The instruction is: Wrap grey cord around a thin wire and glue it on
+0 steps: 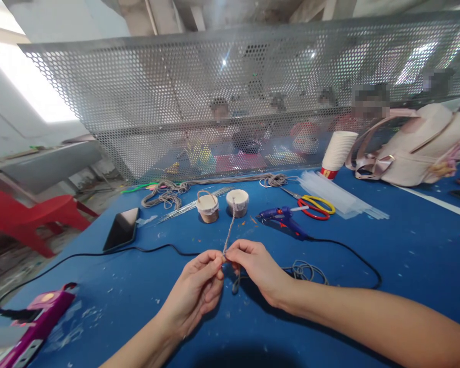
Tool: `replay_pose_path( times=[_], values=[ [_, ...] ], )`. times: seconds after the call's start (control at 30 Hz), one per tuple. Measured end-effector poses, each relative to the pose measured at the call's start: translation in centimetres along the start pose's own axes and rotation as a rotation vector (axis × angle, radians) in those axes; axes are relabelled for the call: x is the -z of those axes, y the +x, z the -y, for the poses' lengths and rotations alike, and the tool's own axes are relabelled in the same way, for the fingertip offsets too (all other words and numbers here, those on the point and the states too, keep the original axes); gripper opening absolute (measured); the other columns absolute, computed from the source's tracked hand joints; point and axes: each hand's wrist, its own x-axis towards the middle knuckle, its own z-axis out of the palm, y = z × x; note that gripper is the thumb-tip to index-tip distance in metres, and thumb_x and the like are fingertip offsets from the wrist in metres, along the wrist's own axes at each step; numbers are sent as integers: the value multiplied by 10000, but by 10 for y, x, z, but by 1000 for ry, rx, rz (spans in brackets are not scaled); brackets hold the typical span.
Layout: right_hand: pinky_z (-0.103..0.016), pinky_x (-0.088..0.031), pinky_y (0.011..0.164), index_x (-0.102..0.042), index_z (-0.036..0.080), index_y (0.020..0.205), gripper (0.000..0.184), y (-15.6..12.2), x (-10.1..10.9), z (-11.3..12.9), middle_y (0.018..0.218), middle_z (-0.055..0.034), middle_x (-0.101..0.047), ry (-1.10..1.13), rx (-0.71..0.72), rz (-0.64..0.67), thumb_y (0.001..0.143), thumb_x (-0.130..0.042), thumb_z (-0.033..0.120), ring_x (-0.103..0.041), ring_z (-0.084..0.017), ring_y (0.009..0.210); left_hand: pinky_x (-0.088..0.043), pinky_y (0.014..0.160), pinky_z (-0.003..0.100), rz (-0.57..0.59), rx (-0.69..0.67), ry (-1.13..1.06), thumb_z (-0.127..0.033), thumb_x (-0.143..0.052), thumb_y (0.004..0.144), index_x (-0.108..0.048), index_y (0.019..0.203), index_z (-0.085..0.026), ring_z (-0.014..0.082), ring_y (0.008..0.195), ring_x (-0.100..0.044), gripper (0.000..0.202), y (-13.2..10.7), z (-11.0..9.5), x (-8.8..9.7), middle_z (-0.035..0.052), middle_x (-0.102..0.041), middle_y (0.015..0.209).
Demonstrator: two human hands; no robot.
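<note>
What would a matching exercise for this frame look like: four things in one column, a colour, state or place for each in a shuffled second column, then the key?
Things:
1. Scissors
2. Twisted cord
3. Smartphone
4. Hot glue gun

Descriptions:
A. Dark screen facing up, farthest left of the four
B. Dark blue body, lying on its side
C. One yellow handle and one red handle
D. Held in the fingers of the left hand and right hand

Right pairs: 1-C, 2-D, 3-A, 4-B
</note>
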Motion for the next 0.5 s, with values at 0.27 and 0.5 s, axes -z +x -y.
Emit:
replay_pose_path(
  times=[0.27,0.5],
  values=[
    [-236,-291,517,-560,165,537,132,7,6,3,490,52,-480,-44,-16,66,642,-588,242,-396,-81,496,-180,256,98,25,43,-20,-241,-771,623,-586,684,-149,-17,295,-218,216,0,1,3,-40,-543,497],
    [-235,-282,510,-544,162,537,178,12,8,2,504,52,-494,-58,-80,60,624,-660,266,-395,-77,495,-174,262,90,30,40,-32,-218,-753,640,-579,668,-145,-20,303,-208,191,3,0,5,-43,-529,497]
  ],
)
